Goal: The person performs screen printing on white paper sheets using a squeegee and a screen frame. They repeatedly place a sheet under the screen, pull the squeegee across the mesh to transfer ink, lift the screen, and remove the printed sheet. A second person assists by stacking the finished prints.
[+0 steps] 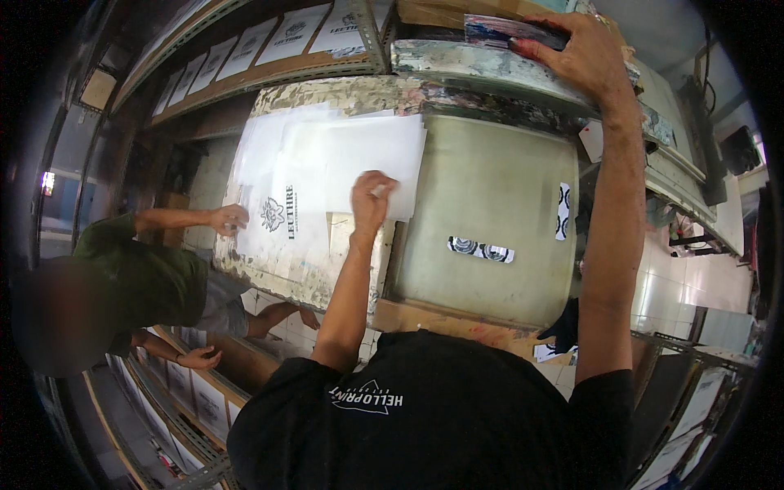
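Note:
My left hand (374,198) is over white paper sheets (359,147), its fingers curled together. Motion softens the fingertips, and what they hold, if anything, I cannot make out. A printed sheet (306,233) with a black emblem and lettering lies to its left. At the upper right, my right hand (576,57) grips an ink-smeared squeegee (498,29), thumb on the near side and fingers over its top. Beneath it runs a paint-stained frame bar (465,65). Between my arms is a greenish-grey flat panel (490,163) bearing two patterned strips (480,249).
At the left, another person in a dark green shirt (151,261) reaches one hand (230,220) to the sheets' edge. A rack (245,61) with printed sheets stands at the upper left. A wooden edge (457,320) borders the panel near me.

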Tool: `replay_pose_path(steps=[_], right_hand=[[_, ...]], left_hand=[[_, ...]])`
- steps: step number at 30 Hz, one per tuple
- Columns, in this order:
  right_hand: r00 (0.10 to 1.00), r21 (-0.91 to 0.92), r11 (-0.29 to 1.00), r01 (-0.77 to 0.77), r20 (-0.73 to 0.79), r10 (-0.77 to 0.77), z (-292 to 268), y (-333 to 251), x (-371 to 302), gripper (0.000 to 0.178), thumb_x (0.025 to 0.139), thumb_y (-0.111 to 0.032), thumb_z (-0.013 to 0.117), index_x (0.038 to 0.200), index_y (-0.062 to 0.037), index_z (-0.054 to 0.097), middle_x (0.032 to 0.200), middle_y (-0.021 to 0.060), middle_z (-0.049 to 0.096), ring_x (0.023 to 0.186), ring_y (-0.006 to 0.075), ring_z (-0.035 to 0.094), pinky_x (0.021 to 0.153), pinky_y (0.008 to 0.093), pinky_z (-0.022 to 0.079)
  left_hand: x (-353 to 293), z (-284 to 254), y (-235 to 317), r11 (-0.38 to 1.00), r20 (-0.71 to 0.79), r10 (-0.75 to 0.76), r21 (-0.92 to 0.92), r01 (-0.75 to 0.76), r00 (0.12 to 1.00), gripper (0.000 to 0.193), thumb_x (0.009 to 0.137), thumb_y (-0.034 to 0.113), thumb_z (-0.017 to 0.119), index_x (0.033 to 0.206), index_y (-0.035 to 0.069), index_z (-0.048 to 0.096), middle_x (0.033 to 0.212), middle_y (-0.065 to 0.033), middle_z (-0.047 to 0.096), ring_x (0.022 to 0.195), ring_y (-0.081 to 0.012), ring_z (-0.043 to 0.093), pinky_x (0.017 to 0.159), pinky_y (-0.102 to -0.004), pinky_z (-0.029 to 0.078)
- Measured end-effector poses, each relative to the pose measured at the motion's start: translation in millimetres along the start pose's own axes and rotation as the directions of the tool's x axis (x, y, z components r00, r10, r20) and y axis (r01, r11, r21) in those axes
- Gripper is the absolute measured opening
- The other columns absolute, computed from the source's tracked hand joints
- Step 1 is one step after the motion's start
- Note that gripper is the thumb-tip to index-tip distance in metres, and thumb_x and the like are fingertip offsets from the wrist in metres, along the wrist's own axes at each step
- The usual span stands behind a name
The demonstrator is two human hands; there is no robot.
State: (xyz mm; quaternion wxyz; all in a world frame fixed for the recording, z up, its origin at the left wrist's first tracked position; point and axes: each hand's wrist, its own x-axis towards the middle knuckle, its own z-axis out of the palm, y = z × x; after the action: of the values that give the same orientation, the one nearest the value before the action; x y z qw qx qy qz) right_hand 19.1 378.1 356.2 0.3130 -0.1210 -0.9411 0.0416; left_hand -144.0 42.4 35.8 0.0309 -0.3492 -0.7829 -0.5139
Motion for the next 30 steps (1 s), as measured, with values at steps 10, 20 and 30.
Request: replay_pose_path(steps=[10,20,30], right_hand=[[0.995,0.038,0.995,-0.087,0.041,0.086,-12,-23,9,0.051,0.073,-0.053,0.077,0.098,-0.0076,0.077,0.095,0.0154,0.074,0.091,0.0329,0.070,0.084,0.0401,0.053],[0.989,0.066,0.989,-0.129,0.082,0.123,-11,-16,10,0.052,0.073,-0.051,0.078,0.098,-0.0054,0.076,0.094,0.0168,0.074,0.089,0.0337,0.070,0.082,0.0404,0.054],[0.990,0.098,0.988,-0.120,0.088,0.112,-19,-23,9,0.049,0.075,-0.047,0.078,0.100,-0.0050,0.077,0.095,0.0165,0.075,0.087,0.0315,0.071,0.080,0.0382,0.054]], left_hand=[[-36,130,40,0.865,0.693,0.140,0.262,-0.427,0.707,0.058,0.094,0.055,0.051,0.145,0.027,0.050,0.163,-0.0062,0.026,0.150,-0.0400,0.017,0.115,-0.0702,0.010],[-31,206,80,0.846,0.793,0.261,0.086,-0.527,0.550,0.056,0.094,0.048,0.055,0.145,0.025,0.050,0.162,-0.0065,0.026,0.151,-0.0366,0.013,0.119,-0.0653,0.004],[-68,200,95,0.849,0.766,0.291,0.069,-0.524,0.573,0.055,0.095,0.047,0.055,0.144,0.022,0.051,0.161,-0.0081,0.028,0.150,-0.0363,0.015,0.118,-0.0661,0.007]])
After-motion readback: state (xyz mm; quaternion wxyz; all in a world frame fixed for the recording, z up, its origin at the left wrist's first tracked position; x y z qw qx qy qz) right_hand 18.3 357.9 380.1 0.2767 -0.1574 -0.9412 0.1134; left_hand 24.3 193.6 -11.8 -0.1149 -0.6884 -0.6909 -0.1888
